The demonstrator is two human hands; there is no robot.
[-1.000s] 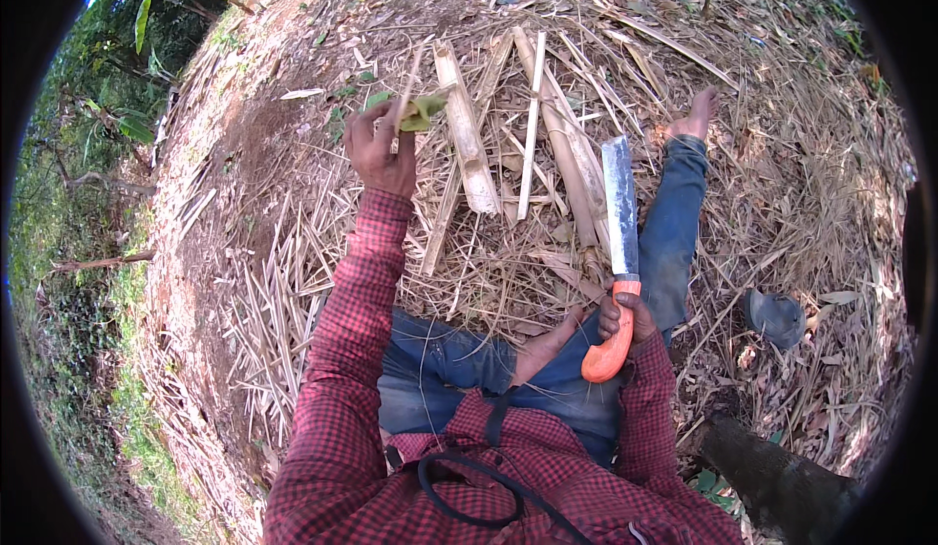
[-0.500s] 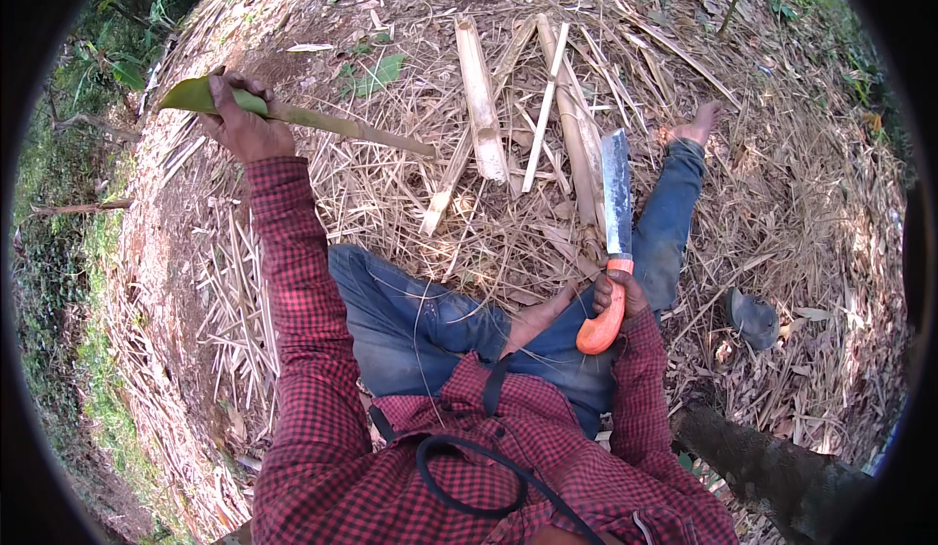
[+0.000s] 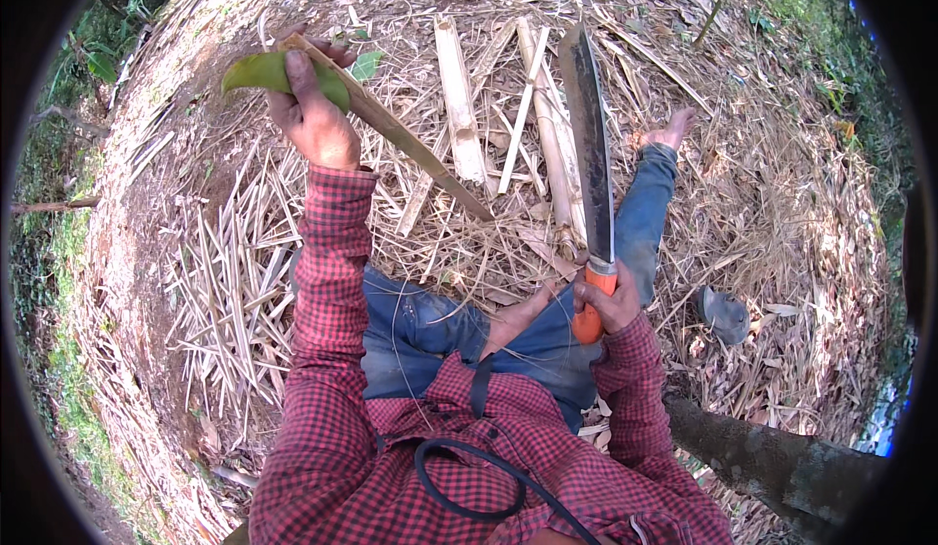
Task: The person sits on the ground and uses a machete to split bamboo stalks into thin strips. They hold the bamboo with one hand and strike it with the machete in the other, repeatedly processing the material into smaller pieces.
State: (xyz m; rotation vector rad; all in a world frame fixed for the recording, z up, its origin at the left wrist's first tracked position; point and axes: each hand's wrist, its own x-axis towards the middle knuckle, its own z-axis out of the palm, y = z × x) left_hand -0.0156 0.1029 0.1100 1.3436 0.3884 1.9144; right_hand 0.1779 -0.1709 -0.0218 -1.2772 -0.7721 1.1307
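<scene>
My left hand (image 3: 318, 115) is closed around the upper end of a split bamboo strip (image 3: 415, 149), with a green leaf (image 3: 259, 73) folded between palm and bamboo. The strip slants down to the right, its lower end close to the litter before my legs. In my right hand (image 3: 616, 301) is a machete (image 3: 591, 135) with an orange handle, held over my thigh. Its broad dark blade points up and away from me, passing in front of a bamboo piece on the ground. The blade and the strip are apart.
Split bamboo lengths (image 3: 457, 96) lie ahead on dry litter. A heap of thin bamboo sticks (image 3: 230, 301) is at my left. My bare foot (image 3: 672, 130) stretches out to the right. A grey cap-like object (image 3: 723, 315) and a thick trunk (image 3: 772, 457) are at the right.
My left hand has moved right and tilted the bamboo strip more steeply downward. My right hand has turned and raised the machete, so its blade appears larger and darker.
</scene>
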